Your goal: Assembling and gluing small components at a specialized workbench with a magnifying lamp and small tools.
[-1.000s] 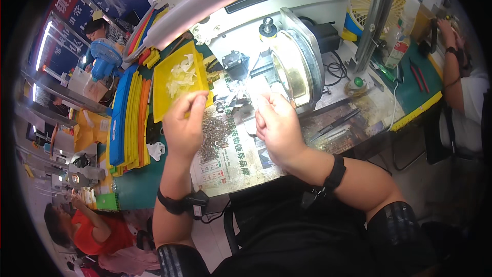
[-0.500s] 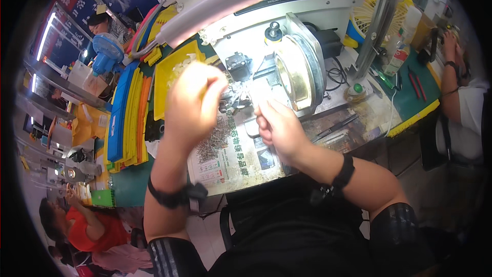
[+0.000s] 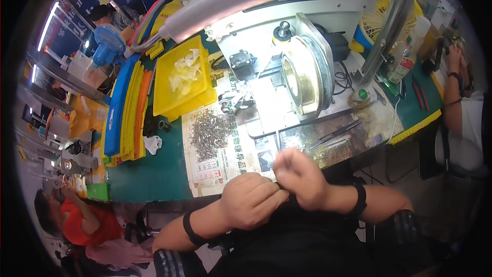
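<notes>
My left hand [image 3: 251,200] is closed, its curled fingers close beside my right hand at the bench's front edge. Whatever it may hold is hidden. My right hand [image 3: 302,178] is closed too, and a slender metal tool [image 3: 278,139] sticks up from its thumb side toward the machine. A heap of small metal pieces [image 3: 209,132] lies on a printed sheet [image 3: 238,161] beyond my left hand. Past my right hand stands a machine [image 3: 266,46] with a brass-coloured ring wheel [image 3: 291,79], under bright light.
A yellow tray [image 3: 174,103] holding whitish scraps sits left of the machine. Stacked blue, yellow and orange trays [image 3: 123,118] stand farther left. A lamp [image 3: 225,5] overhangs the work. Dark tweezers [image 3: 338,131] lie at right. Red-handled pliers [image 3: 420,95] and other people are farther out.
Both hands have drawn back from the machine toward my body and come together. The yellow tray and metal heap now show fully. The view has shifted slightly.
</notes>
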Demonstrator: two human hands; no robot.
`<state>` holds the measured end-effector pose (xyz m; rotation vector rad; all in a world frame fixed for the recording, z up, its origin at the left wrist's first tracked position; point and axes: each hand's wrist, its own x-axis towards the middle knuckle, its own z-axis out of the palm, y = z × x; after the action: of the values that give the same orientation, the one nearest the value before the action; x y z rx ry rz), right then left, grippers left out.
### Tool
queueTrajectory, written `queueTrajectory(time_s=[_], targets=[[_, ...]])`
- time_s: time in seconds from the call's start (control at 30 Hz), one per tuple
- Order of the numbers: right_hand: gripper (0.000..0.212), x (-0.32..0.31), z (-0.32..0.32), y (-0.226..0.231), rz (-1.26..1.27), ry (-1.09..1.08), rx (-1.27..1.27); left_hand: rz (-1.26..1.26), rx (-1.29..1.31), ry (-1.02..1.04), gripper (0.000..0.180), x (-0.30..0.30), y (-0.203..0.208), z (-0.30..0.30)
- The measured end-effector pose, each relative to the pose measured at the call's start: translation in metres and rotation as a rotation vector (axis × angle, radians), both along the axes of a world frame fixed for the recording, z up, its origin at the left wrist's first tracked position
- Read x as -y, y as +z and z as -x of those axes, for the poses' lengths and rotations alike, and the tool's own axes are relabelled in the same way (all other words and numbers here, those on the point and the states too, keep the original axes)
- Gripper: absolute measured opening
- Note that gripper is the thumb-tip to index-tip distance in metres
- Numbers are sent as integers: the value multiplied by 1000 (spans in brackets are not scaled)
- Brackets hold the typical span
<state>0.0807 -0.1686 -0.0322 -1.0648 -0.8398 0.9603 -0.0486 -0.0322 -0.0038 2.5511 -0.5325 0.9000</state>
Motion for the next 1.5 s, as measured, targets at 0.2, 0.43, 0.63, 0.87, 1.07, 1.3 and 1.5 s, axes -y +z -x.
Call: queueTrajectory(time_s=[0.2, 0.43, 0.63, 0.87, 1.07, 1.3, 1.5], targets=[[17, -89, -31, 2, 66, -24, -643, -130, -179, 92, 20, -44, 2, -9], [12, -134, -59, 15, 160, -167, -579, 689, -509, 196, 27, -142, 53, -91], [9, -139, -54, 22, 198, -252, -499, 923, -772, -71, 18, -167, 38, -115], [21, -48, -28, 2, 160, -31, -449, -309, 248, 369, 7, -60, 67, -65], [20, -30, -29, -6, 105, -22, -170, -138, 153, 471, 12, -38, 0, -45], [14, -23, -35, -5, 122, 1, -66, -32, -65, 582, 10, -24, 6, -55], [15, -23, -49, -1, 162, 5, 93, 39, -8, 526, 9, -26, 2, -56]])
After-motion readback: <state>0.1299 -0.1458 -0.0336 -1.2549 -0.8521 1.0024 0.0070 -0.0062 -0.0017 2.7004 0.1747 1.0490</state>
